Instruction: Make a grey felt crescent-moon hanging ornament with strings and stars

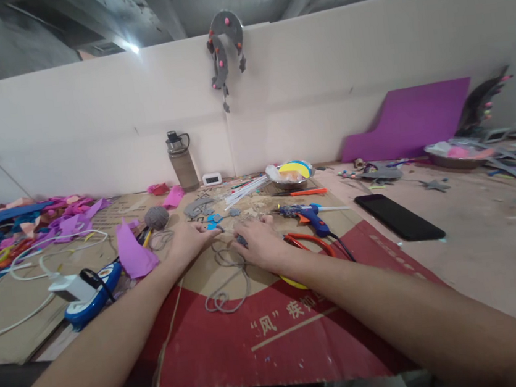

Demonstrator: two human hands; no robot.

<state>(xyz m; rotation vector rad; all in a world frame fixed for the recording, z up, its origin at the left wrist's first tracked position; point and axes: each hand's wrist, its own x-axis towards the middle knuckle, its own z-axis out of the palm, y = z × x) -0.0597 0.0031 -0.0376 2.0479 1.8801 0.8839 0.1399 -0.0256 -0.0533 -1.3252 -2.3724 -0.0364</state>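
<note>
Yarn (221,298), grey, thin and matte, lay in loose, uneven loops on a printed cardboard sheet (211,354) between the two forearms, spilling from the tan patch onto the red print. Its strands curved and crossed one another, gathering into a small tangle at the near left end. The long axis of the loops ran from near to far, slanting slightly right toward the far end, where they reached up to the space between the hands; the strand's own tips could not be made out. The left hand (192,241) had thumb and forefinger drawn close together at a small dark tip, just on the near side of a bright blue piece (213,219); whether they pinched anything could not be told. The right hand (261,243) was curled low, palm down, over a dark grey piece (241,240) that showed beside the thumb; its fingertips were mostly hidden, so the firmness of that hold was unclear. A grey yarn ball (156,217) sat left of the left hand, and a blue glue gun (309,215) lay right of the right hand.
</note>
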